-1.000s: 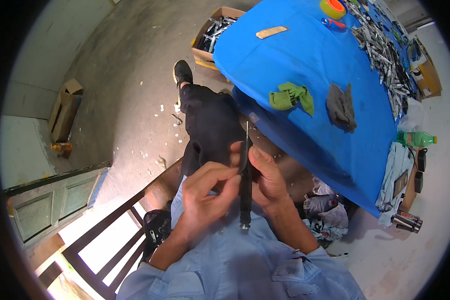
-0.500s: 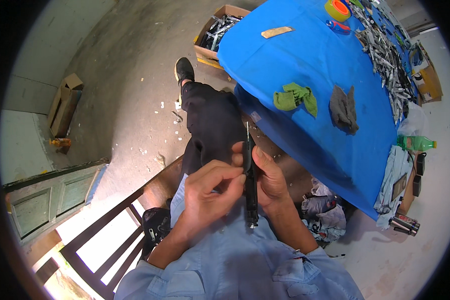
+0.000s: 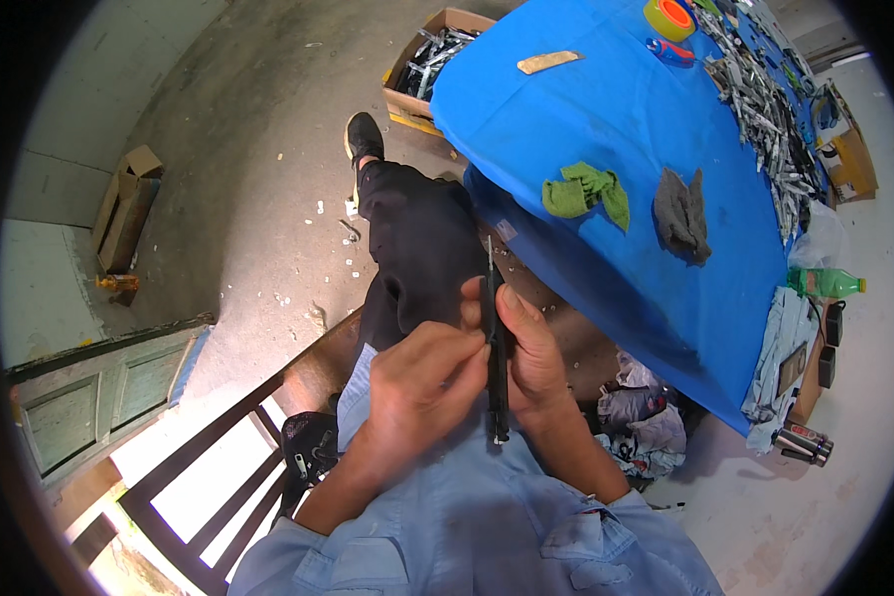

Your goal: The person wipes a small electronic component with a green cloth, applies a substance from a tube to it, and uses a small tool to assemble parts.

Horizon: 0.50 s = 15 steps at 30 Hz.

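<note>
While my right hand point(image 3: 534, 360) grips long slim black bar point(image 3: 498, 389), left hand point(image 3: 419, 372), pinching its edge, might tug it loose.

The shirt point(image 3: 457, 541) is light blue with flapped pockets point(image 3: 365, 566); the trousers point(image 3: 422, 233) are black, the black shoe point(image 3: 366, 137) apparently pale-soled.

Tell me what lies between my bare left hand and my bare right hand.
In the head view, a long, slim black bar lies between the left hand and right hand, both touching it.
</note>
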### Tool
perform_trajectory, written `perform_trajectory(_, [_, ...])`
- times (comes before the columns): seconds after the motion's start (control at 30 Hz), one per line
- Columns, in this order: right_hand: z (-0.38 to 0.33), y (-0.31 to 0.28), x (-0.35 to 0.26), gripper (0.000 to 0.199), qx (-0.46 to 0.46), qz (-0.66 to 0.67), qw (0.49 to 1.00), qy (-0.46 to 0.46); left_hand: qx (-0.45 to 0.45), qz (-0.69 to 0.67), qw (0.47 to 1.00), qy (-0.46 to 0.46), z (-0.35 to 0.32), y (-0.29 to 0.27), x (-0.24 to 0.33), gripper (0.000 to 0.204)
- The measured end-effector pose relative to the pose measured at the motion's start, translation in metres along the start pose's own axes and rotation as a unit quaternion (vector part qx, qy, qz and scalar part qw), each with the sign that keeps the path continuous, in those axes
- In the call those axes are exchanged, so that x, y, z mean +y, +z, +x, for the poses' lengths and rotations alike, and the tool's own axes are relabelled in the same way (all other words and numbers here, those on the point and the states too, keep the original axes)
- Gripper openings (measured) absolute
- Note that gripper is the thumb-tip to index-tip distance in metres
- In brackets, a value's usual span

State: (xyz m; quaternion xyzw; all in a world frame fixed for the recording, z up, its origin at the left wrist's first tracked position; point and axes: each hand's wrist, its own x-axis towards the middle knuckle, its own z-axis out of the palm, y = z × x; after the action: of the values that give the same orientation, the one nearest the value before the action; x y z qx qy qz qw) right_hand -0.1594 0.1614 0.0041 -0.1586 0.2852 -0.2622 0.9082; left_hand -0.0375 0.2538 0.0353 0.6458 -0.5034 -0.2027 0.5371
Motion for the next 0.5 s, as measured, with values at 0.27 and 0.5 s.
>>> perform_trajectory(0.27, [-0.0016,0.0035,0.0075,0.038,0.054,-0.035,0.997,-0.04,-0.018,0.058,0.998,0.011,-0.0023,0.0032,0.002,0.017])
perform_trajectory(0.5, [-0.0042,0.008,0.0057,0.033,0.072,-0.072,0.993,-0.064,-0.03,0.098,0.992,0.074,0.0035,0.0007,0.0011,0.017])
